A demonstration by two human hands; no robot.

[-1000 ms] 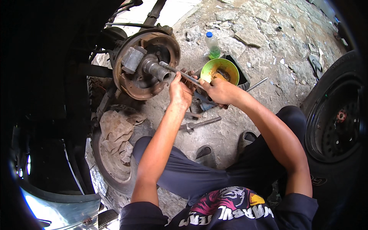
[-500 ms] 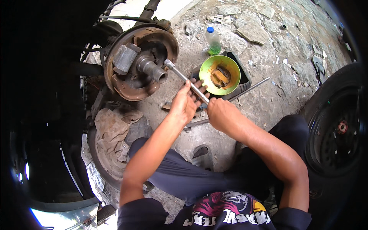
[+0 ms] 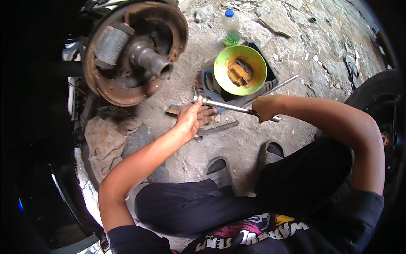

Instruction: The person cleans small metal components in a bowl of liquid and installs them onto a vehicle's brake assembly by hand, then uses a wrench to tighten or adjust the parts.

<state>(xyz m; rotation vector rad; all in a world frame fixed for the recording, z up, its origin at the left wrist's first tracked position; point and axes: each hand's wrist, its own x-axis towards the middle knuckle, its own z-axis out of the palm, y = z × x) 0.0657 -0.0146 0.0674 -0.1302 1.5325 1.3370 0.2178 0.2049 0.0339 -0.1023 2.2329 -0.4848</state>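
Note:
A long silver socket wrench (image 3: 230,106) lies across both my hands. My right hand (image 3: 265,108) is closed round its handle near the right end, a short piece sticking out below the fist. At the other end, my left hand (image 3: 191,117) steadies the socket head between thumb and palm side, its other fingers stretched out beneath. To the left of the wrench is a rusty brake backing plate (image 3: 120,91) with a hub spindle (image 3: 153,62) jutting from its middle. A grey metal cylinder (image 3: 111,46) is attached beside the spindle.
A green bowl (image 3: 219,55) with brown-stained parts sits on a dark container (image 3: 208,82). Behind stands a bottle (image 3: 231,31) with green liquid. Metal bars (image 3: 220,127) and a rag (image 3: 103,142) lie on the ground. A wheel (image 3: 372,91) stands at right.
The wrench has swung from slanting toward the spindle to nearly level and farther from it. My right hand moved right; my left shifted down-left to the socket end. The view also shifted.

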